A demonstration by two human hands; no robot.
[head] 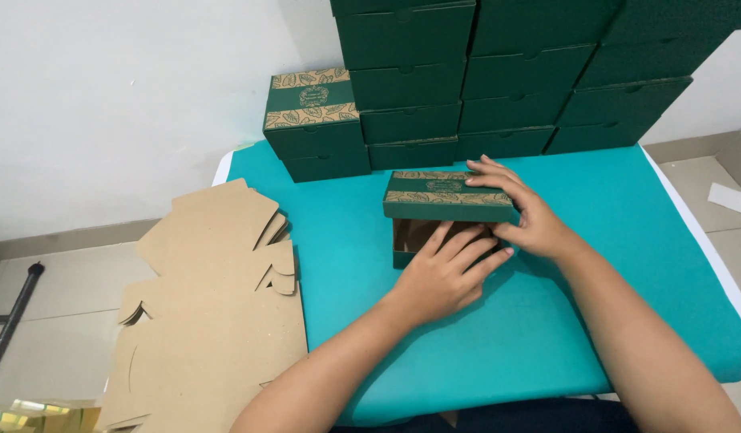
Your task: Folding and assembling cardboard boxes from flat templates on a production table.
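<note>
A dark green cardboard box (434,210) with a leaf-patterned tan band on its lid sits in the middle of the teal table (547,337), its front open and its brown inside showing. My left hand (442,273) lies flat against the open front, fingers reaching into the gap under the lid. My right hand (518,208) presses on the lid's right end, fingers spread over the top and thumb at the box's right side.
Stacks of finished green boxes (506,72) line the back against the white wall, with a shorter stack (314,124) at the back left. A pile of flat brown die-cut cardboard blanks (218,321) lies at the left, overhanging the table edge. Tiled floor shows at both sides.
</note>
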